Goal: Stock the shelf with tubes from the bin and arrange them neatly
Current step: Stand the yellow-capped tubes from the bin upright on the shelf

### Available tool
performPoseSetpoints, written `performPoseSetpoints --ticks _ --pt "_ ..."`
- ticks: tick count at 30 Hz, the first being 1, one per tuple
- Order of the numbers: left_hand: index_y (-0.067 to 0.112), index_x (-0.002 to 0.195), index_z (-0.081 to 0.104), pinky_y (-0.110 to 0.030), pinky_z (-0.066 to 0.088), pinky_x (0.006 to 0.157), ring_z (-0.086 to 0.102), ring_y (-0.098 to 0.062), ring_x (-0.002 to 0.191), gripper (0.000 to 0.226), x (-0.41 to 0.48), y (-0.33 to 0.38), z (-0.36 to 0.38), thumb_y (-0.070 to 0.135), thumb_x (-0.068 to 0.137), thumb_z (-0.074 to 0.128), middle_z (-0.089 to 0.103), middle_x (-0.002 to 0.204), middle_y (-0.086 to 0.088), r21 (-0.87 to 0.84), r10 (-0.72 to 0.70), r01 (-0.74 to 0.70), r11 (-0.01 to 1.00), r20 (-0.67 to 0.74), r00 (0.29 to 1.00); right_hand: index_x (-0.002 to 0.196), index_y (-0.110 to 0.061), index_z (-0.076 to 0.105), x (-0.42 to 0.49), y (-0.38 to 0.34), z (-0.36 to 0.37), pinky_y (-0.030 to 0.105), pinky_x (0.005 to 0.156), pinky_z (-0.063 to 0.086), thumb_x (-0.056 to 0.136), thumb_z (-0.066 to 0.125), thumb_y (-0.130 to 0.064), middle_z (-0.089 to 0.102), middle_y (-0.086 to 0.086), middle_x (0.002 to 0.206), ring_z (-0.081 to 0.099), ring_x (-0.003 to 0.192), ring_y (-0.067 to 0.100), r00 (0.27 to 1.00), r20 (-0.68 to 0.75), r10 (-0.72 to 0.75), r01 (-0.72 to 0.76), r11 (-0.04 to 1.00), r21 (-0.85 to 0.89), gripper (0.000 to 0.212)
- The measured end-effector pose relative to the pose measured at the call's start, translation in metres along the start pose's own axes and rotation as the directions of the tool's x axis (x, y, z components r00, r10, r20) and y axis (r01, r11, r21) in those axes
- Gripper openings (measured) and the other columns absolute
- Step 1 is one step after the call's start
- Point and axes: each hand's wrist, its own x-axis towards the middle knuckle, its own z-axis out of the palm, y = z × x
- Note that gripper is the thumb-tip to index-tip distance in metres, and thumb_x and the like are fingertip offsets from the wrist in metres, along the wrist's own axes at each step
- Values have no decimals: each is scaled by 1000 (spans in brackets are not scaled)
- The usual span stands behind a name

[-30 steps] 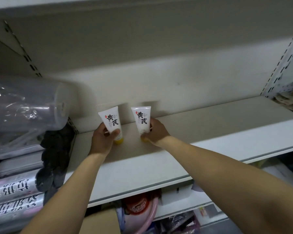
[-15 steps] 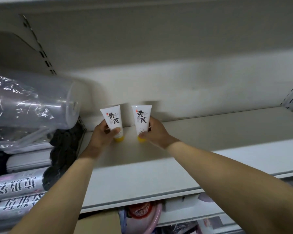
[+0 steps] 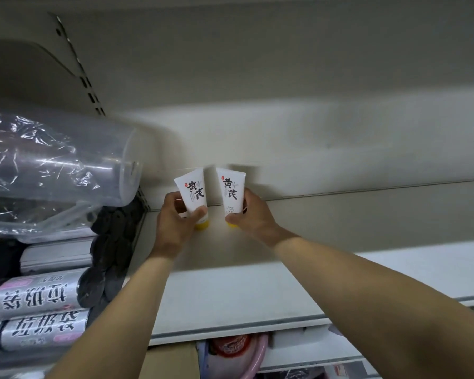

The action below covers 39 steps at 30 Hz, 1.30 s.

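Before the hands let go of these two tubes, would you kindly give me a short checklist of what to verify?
1. Left tube held by left hand: ok.
2. Right tube held by right hand: ok.
3. Yellow caps down on the shelf: cannot tell whether they fully rest on it; the fingers partly cover them.
4. Tubes upright: not ok, the left one leans left, and the right one tilts slightly.
5. Labels facing front: ok, the black characters on both can be read.
6. Clear gap between the tubes: ok, they stand apart and do not touch.
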Motion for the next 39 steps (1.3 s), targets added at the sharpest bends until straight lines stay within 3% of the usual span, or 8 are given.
performPoseSetpoints --ticks 2,5,10,14,17,22,30,39 --pt "15 107 46 -19 45 73 55 -12 89 51 -3 1 1 19 73 83 57 101 1 21 -19 21 1000 -79 997 113 -14 54 0 -1 -1 47 84 54 66 76 -16 68 3 108 65 96 24 1000 19 13 -12 999 -33 52" --pt "13 105 42 -26 40 73 49 -18 83 57 -9 0 2 28 70 85 47 94 -3 68 -57 72 995 -196 979 114 -7 51 -5 -2 -6 45 88 52 70 77 -15 64 8 114 62 104 26 998 52 39 -36 997 -71 51" --pt "14 91 50 -26 34 70 55 -24 85 36 -29 14 9 33 77 77 55 88 -3 234 -109 162 959 -224 968 127 -2 45 -25 3 -30 40 98 43 85 64 -15 53 12 132 51 121 28 999 42 -19 29 973 -230 47" --pt "26 82 58 -31 48 76 64 -23 84 14 -59 30 19 34 81 69 62 79 8 392 -104 129 911 -85 991 127 -19 48 -52 12 -61 30 95 43 91 54 -23 54 -1 129 53 116 17 997 55 -46 64 917 -394 36" --pt "31 86 60 -29 50 72 62 -12 74 9 -88 54 42 30 82 68 63 76 15 394 11 -53 918 109 994 127 -26 48 -76 20 -84 30 92 45 92 51 -22 55 -7 128 55 113 17 997 28 -74 78 872 -484 35" --pt "33 102 60 -27 50 71 61 -9 78 15 -119 90 100 33 86 63 64 85 15 458 127 -304 835 377 917 130 -22 47 -117 41 -137 35 93 45 92 50 -15 54 0 132 55 117 22 991 -16 -134 101 815 -570 39" --pt "31 111 57 -35 52 79 62 -14 88 24 -188 141 214 37 88 58 63 97 16 445 188 -563 696 644 742 131 -20 45 -218 105 -262 39 94 39 92 47 -17 49 3 133 48 119 26 988 -156 -20 -90 736 -670 39" --pt "32 109 59 -34 51 81 61 -14 90 22 -324 184 359 35 87 60 64 96 13 223 221 -701 677 848 482 122 -22 49 -360 206 -385 38 85 42 90 49 -22 53 4 123 52 114 28 911 -349 221 -397 702 -591 32"
